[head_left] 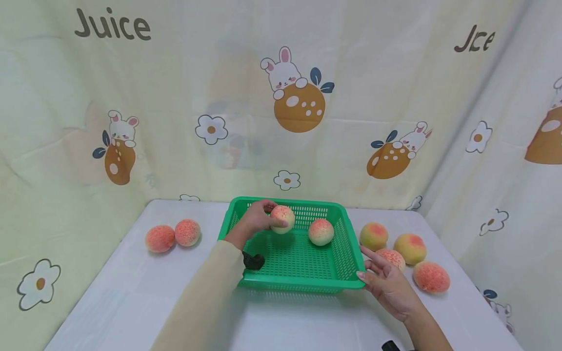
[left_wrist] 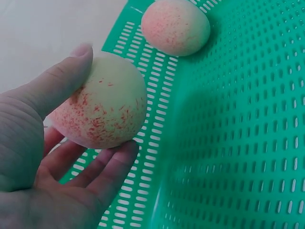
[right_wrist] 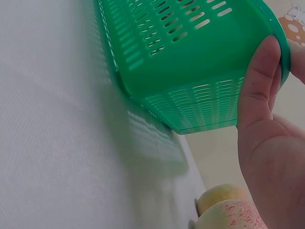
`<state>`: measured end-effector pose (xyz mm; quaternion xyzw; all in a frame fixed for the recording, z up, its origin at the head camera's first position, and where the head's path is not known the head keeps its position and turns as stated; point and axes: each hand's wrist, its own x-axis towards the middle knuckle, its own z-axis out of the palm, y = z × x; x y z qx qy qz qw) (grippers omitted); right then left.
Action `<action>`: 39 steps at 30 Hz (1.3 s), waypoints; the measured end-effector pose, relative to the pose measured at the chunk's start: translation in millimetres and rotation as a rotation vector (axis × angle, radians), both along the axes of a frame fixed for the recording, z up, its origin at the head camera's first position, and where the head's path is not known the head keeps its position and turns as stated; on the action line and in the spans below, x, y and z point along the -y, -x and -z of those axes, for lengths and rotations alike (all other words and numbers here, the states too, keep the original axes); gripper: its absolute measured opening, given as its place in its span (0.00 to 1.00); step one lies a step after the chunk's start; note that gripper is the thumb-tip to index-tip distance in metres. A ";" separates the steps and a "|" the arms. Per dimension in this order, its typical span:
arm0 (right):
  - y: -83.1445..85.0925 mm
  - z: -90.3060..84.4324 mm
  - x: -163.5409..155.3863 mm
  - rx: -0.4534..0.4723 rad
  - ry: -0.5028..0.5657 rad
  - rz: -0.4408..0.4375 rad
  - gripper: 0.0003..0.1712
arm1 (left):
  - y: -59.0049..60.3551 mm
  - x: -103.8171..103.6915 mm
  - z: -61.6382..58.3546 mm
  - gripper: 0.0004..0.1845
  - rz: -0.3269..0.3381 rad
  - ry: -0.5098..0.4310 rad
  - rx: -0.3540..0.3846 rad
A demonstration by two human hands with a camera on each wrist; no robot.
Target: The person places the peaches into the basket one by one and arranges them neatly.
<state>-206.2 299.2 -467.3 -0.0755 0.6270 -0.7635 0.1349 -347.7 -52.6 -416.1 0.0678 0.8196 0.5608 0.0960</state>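
My left hand [head_left: 256, 218] holds a pink-and-cream peach [head_left: 282, 219] over the back part of a green plastic basket [head_left: 303, 283]. In the left wrist view the thumb lies on one side of this peach [left_wrist: 114, 102] and the fingers curl under the other. A second peach [head_left: 321, 232] sits inside the basket, near the back right. At the basket's front right corner my right hand [head_left: 391, 287] pinches the rim between thumb and fingers. The right wrist view shows the thumb against the outside of the basket wall [right_wrist: 190, 71].
Two pink peaches [head_left: 188, 232] lie on the white-covered table [head_left: 131, 302] left of the basket. On the right are two yellow-and-red peaches [head_left: 374, 236] and two pink ones [head_left: 431, 277], one partly behind my right hand. A printed curtain [head_left: 175, 87] hangs behind the table.
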 end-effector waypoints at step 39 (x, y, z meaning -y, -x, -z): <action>-0.9 -7.2 1.4 -0.003 -0.019 -0.019 0.44 | 18.4 -19.1 25.2 0.36 -0.085 0.065 0.211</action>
